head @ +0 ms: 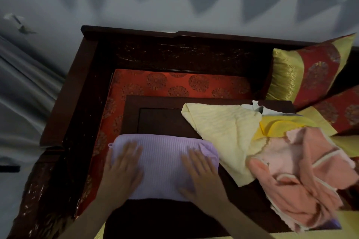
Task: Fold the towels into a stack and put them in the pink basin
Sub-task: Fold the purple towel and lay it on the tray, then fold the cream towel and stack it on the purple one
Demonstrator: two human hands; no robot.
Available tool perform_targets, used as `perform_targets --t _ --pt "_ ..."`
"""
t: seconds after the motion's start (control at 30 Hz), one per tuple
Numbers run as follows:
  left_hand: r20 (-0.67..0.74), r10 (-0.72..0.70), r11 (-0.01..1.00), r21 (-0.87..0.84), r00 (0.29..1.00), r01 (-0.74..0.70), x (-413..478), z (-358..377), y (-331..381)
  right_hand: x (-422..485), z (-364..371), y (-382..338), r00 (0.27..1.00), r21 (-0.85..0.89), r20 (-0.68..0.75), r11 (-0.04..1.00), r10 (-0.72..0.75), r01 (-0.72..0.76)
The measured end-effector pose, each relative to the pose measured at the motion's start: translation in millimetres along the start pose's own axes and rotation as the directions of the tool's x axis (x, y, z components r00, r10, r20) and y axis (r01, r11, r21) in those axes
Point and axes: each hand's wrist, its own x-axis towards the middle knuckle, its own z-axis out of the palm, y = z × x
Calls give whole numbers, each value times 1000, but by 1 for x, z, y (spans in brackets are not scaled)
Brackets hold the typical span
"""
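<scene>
**Two flat hands on one folded purple towel**

The fingers of the left hand are straight and a little apart, and they lie flat on the left part of the purple towel. The right hand does the same on the right part, its fingers straight and slightly spread. Neither hand grips anything; both only press from above.

This one purple towel is folded to a rectangle and lies on the near edge of a dark wooden table. Just beside it, on the right half of the table, is one loose heap, not folded. In it I count three colours: a pale yellow towel that touches the purple one, a bright yellow towel partly under it, and a pink towel in front. I cannot tell if the pink is one piece or more. A small white cloth shows at the far end of the heap.

The table stands on one red seat cushion of a dark wooden bench. Two red and gold pillows lean at the right
</scene>
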Motion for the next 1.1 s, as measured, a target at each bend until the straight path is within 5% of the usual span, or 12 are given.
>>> perform_targets --t 0.27,0.37,0.43,0.5,0.6,0.7,0.87,1.0,1.1 --pt "156 -27 998 68 987 16 -39 35 14 -13 2 35 972 64 211 993 -108 97" --pt "165 -85 996 50 983 78 -38 35 18 -6 -29 33 983 256 100 959 -151 121" --pt "152 -79 996 48 985 72 -31 31 16 11 -53 44 984 291 -176 956 30 22" --pt "122 -69 997 50 990 64 -23 23 17 32 -73 67 882 218 -361 947 304 -237" --pt "83 -112 994 2 990 112 -10 8 27 56 -93 102 795 3 -157 805 586 -593" --pt "17 -160 970 -183 987 161 8 -15 56 61 -110 120 838 -91 -84 833 540 -546" --pt "196 -314 639 -679 929 360 44 -46 118 64 -140 144 838 148 -162 852 522 -502" --pt "393 -339 373 -778 855 505 105 -51 155 77 -139 177 804 250 55 771 593 -586" --pt "457 -351 264 -789 817 554 158 -39 170 97 -133 196 762 263 107 721 639 -642"
